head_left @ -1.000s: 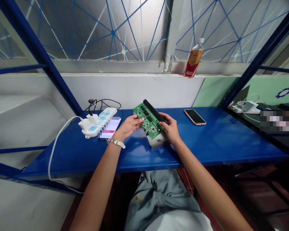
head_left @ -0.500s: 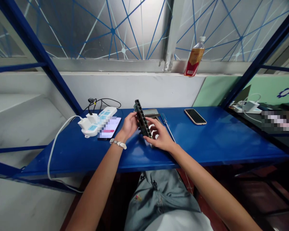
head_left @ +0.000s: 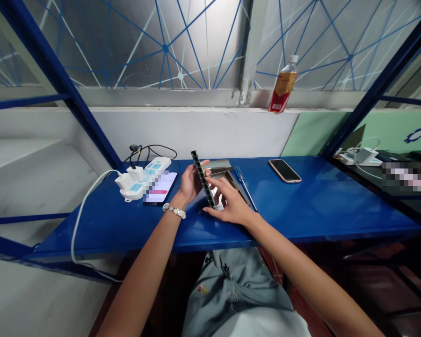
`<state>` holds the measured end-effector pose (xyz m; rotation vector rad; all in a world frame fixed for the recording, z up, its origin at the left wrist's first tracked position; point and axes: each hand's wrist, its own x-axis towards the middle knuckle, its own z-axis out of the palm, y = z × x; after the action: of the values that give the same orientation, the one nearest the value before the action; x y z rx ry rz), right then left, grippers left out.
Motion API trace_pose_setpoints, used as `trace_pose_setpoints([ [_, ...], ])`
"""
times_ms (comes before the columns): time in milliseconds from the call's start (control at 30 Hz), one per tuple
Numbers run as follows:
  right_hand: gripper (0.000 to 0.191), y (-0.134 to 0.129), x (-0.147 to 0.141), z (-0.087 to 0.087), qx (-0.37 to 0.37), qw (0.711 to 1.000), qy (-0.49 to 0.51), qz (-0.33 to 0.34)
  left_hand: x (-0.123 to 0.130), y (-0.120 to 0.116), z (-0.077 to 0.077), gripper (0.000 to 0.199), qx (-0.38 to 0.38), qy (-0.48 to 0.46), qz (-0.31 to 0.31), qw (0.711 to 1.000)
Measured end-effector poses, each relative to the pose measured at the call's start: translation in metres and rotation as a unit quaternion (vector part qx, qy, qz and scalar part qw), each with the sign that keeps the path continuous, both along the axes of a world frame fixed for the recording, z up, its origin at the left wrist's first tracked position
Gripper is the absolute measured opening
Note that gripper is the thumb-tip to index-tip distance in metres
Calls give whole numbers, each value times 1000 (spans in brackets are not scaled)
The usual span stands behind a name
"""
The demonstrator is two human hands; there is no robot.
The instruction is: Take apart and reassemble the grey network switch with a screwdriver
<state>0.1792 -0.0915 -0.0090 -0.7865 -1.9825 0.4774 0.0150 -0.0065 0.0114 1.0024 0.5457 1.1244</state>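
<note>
Together, the two hands work at one part over the middle of the surface. The left hand (head_left: 191,185) is closed around a circuit board (head_left: 203,180), its fingers curled behind the board and its thumb on the near side, so the board stands nearly on edge and tilts slightly, with its row of black connectors facing up and toward the viewer. The right hand (head_left: 231,206) is open and flat-backed, its fingers loosely spread and reaching toward the board's lower end; they touch it or sit just beside it, and the view does not settle which. A beaded bracelet (head_left: 174,211) circles the left wrist. Beneath and behind the hands, a metal casing (head_left: 224,174) lies on the blue surface (head_left: 312,206), partly hidden by the right hand. Just right of the casing lies a screwdriver (head_left: 246,185) with a blue handle. Farther right rests a smartphone (head_left: 285,171), face up. To the left of the hands sit a pixelated phone (head_left: 160,187) and a white power strip (head_left: 157,164) with a plug adapter (head_left: 125,181) and a white cable (head_left: 80,224). A plastic drink bottle (head_left: 283,84) stands on the window ledge (head_left: 182,97) beyond.
</note>
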Motion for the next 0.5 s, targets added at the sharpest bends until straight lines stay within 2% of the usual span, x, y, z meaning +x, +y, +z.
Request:
trace_pose_setpoints([
  [233,79,-1,2,0,15,999,-24,-22,-2,-1,4,48,34,-50,26,998],
  [333,78,0,2,-3,10,999,-18,-37,-3,1,4,41,57,-41,44,997],
  [400,76,0,4,-4,2,998,-4,-63,-3,4,3,37,65,-14,58,996],
  [500,69,2,10,-4,-12,989,31,-141,-3,11,-2,40,66,39,77,994],
])
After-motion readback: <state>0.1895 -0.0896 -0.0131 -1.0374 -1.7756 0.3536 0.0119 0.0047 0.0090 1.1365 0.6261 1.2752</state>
